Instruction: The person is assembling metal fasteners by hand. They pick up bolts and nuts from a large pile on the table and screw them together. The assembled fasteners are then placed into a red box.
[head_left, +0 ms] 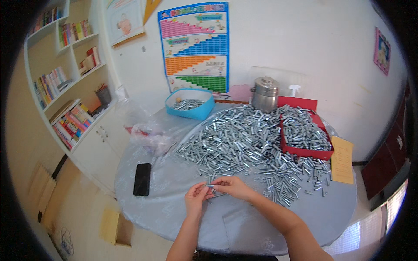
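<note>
A small silver metal sleeve [210, 185] is pinched between my two hands, just above the near part of the table. The fingertips of my left hand [196, 194] close on its left end. From the other side, my right hand [233, 187] grips the right end with thumb and fingers. Right behind my hands spreads a large heap of similar metal sleeves and rods [235, 137], with a few loose pieces under my fingers. Several small metal rings [260, 179] lie beside the heap, to the right of my right hand.
A red box [308, 153] full of metal pieces stands at the right. Behind are a steel canister [265, 94] and a light-blue bin [204, 112] partly filled with pieces. A black phone [142, 179], clear plastic bags [152, 138] and a brown paper sheet [342, 160] lie on the grey tablecloth [174, 217].
</note>
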Demonstrator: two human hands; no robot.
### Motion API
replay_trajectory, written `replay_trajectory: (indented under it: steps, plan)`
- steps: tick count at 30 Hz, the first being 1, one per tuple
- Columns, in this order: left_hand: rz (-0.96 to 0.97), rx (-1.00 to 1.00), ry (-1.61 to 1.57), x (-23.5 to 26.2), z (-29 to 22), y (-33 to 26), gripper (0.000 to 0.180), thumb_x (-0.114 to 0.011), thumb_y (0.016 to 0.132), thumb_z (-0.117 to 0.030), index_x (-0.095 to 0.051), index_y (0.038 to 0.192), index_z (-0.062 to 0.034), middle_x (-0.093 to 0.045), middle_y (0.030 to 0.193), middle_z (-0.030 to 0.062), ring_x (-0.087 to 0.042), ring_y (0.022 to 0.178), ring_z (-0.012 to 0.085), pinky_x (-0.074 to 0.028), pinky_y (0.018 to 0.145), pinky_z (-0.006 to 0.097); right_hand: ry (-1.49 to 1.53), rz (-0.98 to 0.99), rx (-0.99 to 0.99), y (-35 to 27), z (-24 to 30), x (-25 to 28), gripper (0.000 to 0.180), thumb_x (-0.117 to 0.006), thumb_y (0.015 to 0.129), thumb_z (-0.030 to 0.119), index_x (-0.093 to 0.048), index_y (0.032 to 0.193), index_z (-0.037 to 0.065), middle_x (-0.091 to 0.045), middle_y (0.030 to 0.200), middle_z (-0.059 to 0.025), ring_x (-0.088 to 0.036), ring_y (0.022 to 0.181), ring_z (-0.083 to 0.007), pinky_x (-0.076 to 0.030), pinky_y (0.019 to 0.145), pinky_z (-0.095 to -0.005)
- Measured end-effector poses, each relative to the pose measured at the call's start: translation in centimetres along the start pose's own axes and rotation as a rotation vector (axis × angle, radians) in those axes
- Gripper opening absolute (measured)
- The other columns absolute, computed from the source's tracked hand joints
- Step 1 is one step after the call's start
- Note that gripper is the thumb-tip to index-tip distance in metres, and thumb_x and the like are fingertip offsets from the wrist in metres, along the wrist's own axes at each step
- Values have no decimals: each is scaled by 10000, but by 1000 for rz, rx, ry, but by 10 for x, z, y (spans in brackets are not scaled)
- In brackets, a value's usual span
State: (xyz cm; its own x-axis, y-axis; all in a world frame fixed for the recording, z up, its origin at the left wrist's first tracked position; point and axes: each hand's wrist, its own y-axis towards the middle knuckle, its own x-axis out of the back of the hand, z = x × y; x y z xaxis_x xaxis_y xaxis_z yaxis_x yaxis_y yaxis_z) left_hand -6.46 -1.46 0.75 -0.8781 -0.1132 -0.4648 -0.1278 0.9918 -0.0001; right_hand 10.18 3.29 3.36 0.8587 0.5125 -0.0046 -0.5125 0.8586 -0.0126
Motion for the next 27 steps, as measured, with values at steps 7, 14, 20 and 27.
replay_trajectory:
  steps: [7, 14, 20, 27]
  plan:
    - [-172, -96, 69, 3, -4, 1, 196, -545, 854, -74, -562, 1037, -6, -611, 906, 107, -565, 708, 129, -518, 576, 257, -307, -868, 250, -1, 8, 129, 199, -634, 776, 88, -655, 964, 27, -599, 736, -3, -507, 637, -64, -410, 579, -204]
    - [-294, -109, 136, 10, -12, 0, 157, -548, 859, -99, -585, 984, -10, -609, 895, 73, -555, 727, 116, -502, 578, 248, -700, -1263, 237, -37, 39, 277, 466, -600, 740, 91, -508, 1193, 29, -594, 939, -187, -575, 812, -284, -452, 734, -340]
    - [-309, -129, 302, 31, -25, 8, 140, -580, 837, -136, -614, 899, -15, -610, 888, 62, -557, 740, 116, -459, 672, 253, -1085, -1132, 496, -43, 30, 251, 329, -586, 720, 30, -569, 1049, 13, -552, 1114, -191, -526, 1032, -324, -393, 907, -351]
    - [-146, -352, 921, 68, -18, 28, 147, -642, 709, -91, -636, 853, -61, -611, 893, 89, -546, 892, 248, -398, 821, 340, -799, -387, 390, -23, 2, 71, 141, -606, 731, 80, -653, 864, 82, -626, 837, -99, -580, 809, -267, -460, 730, -353]
